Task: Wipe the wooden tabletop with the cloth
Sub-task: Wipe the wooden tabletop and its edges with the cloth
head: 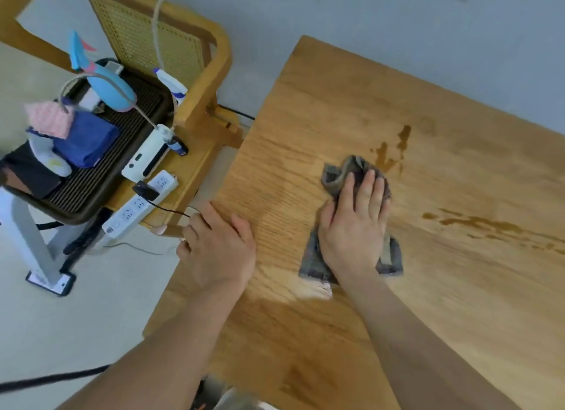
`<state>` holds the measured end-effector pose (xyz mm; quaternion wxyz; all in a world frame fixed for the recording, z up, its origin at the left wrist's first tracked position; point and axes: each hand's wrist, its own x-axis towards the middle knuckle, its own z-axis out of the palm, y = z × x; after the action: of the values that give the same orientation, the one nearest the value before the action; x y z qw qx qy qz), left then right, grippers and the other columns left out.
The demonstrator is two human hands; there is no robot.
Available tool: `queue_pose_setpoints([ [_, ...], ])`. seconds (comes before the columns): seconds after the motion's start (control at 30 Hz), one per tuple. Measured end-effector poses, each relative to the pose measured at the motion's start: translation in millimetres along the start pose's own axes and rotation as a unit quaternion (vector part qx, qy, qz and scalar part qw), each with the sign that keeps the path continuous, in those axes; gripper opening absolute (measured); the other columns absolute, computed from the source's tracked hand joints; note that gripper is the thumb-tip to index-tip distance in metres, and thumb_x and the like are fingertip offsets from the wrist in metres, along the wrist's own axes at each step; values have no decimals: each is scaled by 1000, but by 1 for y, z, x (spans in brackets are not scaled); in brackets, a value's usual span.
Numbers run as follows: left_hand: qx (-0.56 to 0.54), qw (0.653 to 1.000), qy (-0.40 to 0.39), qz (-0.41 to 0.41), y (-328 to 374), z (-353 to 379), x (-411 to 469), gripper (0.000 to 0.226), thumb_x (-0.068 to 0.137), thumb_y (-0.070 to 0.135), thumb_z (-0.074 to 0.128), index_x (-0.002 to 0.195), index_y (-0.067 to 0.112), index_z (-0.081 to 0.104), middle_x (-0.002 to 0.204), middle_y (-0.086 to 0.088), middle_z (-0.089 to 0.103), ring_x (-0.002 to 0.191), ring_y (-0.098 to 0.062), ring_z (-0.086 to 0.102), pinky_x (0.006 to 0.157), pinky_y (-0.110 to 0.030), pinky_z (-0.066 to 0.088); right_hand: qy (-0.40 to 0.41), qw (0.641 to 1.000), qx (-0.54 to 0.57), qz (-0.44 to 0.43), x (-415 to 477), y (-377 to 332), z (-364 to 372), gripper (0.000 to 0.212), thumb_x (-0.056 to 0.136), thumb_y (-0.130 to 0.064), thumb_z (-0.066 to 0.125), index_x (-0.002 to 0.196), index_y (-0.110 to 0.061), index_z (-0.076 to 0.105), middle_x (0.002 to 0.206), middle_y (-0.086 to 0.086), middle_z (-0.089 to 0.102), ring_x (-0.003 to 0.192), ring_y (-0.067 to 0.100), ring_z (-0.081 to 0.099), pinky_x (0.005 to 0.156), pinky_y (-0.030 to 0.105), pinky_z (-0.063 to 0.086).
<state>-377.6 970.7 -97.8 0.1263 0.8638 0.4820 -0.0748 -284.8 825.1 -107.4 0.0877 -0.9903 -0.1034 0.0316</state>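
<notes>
A wooden tabletop (443,287) fills the right side of the head view. A crumpled grey cloth (337,177) lies on it near the middle. My right hand (354,223) presses flat on the cloth, fingers spread and pointing away from me. Brown liquid stains (394,153) sit just beyond the cloth, and a longer streak of spill (489,226) runs to the right. My left hand (218,244) rests on the table's left edge with fingers curled over it, holding nothing loose.
A wooden chair with a cane back (171,46) stands left of the table. On it lie a dark tray (91,192) with several items, a spray bottle (171,84) and a white power strip (137,205). A white stand leg (33,244) is on the floor.
</notes>
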Motion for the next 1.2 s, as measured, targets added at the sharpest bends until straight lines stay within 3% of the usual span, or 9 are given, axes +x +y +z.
queue_pose_setpoints([
  [0.13, -24, 1000, -18, 9, -5, 1, 1, 54, 94, 38, 30, 137, 5, 32, 130, -21, 46, 116, -37, 43, 91, -49, 35, -51, 982, 7, -184, -11, -80, 15, 56, 101, -43, 22, 151, -19, 31, 161, 11, 17, 149, 27, 10, 120, 46, 7],
  [0.27, -60, 996, -41, 46, -11, -9, 19, 45, 95, 39, 27, 125, 9, 40, 121, -17, 53, 108, -35, 50, 83, -48, 41, -33, 957, 24, -289, -29, -35, 8, 47, 101, -35, 36, 142, -16, 48, 154, 6, 36, 146, 21, 26, 118, 50, 23],
  [0.37, -118, 987, -81, 78, -1, -17, 54, 39, 100, 41, 19, 98, 14, 47, 85, -8, 60, 71, -25, 55, 57, -34, 38, -4, 976, 22, -216, -20, -3, 3, 45, 100, -31, 38, 141, -15, 50, 152, 5, 40, 145, 21, 29, 115, 51, 27],
  [0.5, -155, 977, -103, 108, 43, -25, 93, 47, 103, 38, 15, 86, 14, 52, 75, -3, 53, 68, -23, 47, 61, -31, 31, 25, 998, 29, -54, 19, -62, 14, 52, 100, -34, 28, 146, -13, 42, 155, 11, 32, 147, 27, 22, 119, 50, 19],
  [0.57, -165, 976, -87, 111, 56, -23, 102, 51, 104, 34, 15, 85, 12, 57, 82, -10, 57, 75, -28, 52, 65, -30, 31, 4, 996, 19, -86, 20, -83, 20, 53, 101, -36, 27, 148, -15, 37, 158, 13, 26, 148, 29, 17, 120, 49, 14],
  [0.67, -158, 979, -82, 102, 55, -18, 104, 55, 103, 37, 14, 97, 8, 61, 97, -17, 65, 88, -34, 58, 70, -32, 33, -32, 964, 3, -265, -11, -55, 17, 48, 102, -33, 35, 145, -13, 43, 156, 11, 30, 148, 27, 19, 119, 49, 19],
  [0.77, -162, 977, -100, 99, 55, -16, 107, 53, 103, 38, 12, 93, 12, 57, 88, -13, 62, 73, -26, 47, 65, -32, 33, -54, 927, -7, -371, -16, -13, 4, 47, 100, -31, 40, 144, -15, 46, 154, 7, 35, 146, 25, 26, 117, 49, 24],
  [1.0, -155, 979, -53, 119, 54, -9, 108, 53, 102, 37, 13, 89, 9, 57, 71, -6, 56, 67, -29, 54, 59, -33, 38, -11, 993, 13, -114, 107, -80, 11, 55, 100, -36, 24, 149, -13, 36, 158, 12, 27, 148, 27, 17, 120, 49, 15],
  [1.2, -141, 982, -43, 118, 54, -11, 105, 54, 102, 37, 12, 89, 10, 57, 64, -4, 54, 65, -31, 56, 56, -33, 39, -65, 947, 3, -316, 22, -36, 2, 47, 101, -30, 37, 144, -13, 46, 154, 9, 34, 146, 25, 24, 118, 48, 22],
])
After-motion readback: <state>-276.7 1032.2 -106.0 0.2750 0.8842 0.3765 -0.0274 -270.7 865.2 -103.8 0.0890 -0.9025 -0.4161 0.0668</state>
